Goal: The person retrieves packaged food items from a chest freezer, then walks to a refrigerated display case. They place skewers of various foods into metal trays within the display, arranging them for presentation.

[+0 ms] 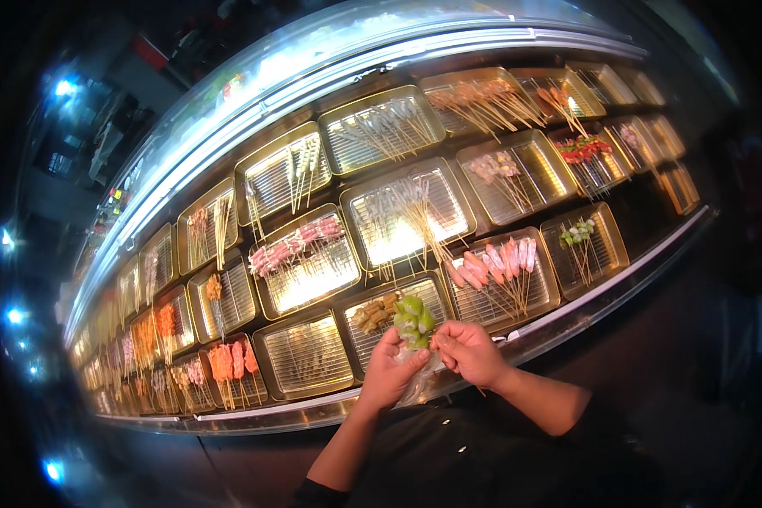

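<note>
Green pepper pieces (414,320) are bunched together at the display's front edge, held between my two hands. My left hand (390,371) is closed around the lower left of the bunch, with a clear plastic bag (419,380) hanging below its fingers. At the bunch's right side, my right hand (468,352) pinches something thin, and a thin stick shows beneath it. Just behind the peppers is a metal tray with brown skewered pieces (374,313). Pink sausage skewers (495,261) lie in the tray to the right.
Rows of gold-coloured trays with wire racks fill the display case. Directly left of my hands is a tray holding only its rack (305,355). Orange-red meat skewers (232,360) lie farther left. The case's metal front rail (565,317) runs close to my forearms; glass (330,44) rises behind.
</note>
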The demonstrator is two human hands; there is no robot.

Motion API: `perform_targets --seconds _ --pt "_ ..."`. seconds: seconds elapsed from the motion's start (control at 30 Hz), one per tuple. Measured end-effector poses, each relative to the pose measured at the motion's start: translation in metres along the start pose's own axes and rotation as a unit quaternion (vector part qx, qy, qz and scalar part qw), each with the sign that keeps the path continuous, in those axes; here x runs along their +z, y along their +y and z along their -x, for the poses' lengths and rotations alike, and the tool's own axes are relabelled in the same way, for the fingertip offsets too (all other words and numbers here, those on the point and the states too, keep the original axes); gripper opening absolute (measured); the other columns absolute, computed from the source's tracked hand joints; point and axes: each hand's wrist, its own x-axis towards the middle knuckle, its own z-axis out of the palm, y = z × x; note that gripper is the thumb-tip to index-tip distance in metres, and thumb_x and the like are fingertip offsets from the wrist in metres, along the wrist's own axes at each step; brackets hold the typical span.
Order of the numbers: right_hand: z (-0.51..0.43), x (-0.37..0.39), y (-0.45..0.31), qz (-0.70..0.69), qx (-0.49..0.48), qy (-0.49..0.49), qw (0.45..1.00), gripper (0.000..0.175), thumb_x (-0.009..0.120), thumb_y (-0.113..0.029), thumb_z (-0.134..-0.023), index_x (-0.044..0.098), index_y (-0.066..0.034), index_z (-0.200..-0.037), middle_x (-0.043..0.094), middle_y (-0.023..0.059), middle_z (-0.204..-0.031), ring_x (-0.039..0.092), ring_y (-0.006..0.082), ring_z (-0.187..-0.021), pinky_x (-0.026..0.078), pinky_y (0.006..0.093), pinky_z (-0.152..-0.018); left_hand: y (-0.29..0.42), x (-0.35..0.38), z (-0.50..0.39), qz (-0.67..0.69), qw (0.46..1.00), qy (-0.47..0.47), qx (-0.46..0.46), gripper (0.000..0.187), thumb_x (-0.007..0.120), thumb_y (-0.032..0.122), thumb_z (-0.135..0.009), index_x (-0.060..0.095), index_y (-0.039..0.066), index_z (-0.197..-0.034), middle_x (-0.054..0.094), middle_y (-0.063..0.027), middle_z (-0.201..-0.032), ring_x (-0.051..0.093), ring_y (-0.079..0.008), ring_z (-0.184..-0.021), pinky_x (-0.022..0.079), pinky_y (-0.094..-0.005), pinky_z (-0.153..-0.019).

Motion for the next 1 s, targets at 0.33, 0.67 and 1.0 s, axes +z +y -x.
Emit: perform_targets --seconds 0.33,0.67,1.0 --pt "0.023 0.049 -0.003 0.06 -0.07 0.038 0.995 0.02 0.061 -0.023 -0.108 0.063 -0.0033 -0.107 0.055 -0.0039 -0.077 0.045 0.0021 -0.066 0.038 0.0201 -0.059 0.03 -0.023 0.025 0.029 0.996 -0.084 0.028 0.044 0.066 0.013 -0.103 0.051 -0.002 -0.142 0.065 -0.0085 -0.13 0.061 -0.0147 -0.117 0.048 -0.0319 -0.103" --pt "-0.003 0.098 -0.042 0.098 -0.181 -0.036 0.978 0.055 0.063 -0.048 -0.102 0.061 0.002 -0.124 0.064 0.0056 -0.108 0.055 0.0094 -0.091 0.046 0.0242 -0.082 0.068 -0.036 0.052 -0.152 0.977 -0.12 0.087 0.037 0.073 0.016 -0.099 0.062 0.001 -0.131 0.07 -0.0067 -0.12 0.063 -0.0146 -0.113 0.048 -0.0317 -0.1" --pt "-0.002 0.117 -0.04 0.068 -0.195 -0.106 0.973 0.025 0.058 -0.02 -0.097 0.063 0.0009 -0.11 0.063 0.0056 -0.102 0.056 0.0112 -0.094 0.047 0.0284 -0.087 0.075 -0.055 0.071 -0.095 0.981 -0.159 0.049 0.032 0.074 0.013 -0.098 0.065 0.001 -0.125 0.069 -0.004 -0.116 0.061 -0.0119 -0.109 0.048 -0.0298 -0.098"
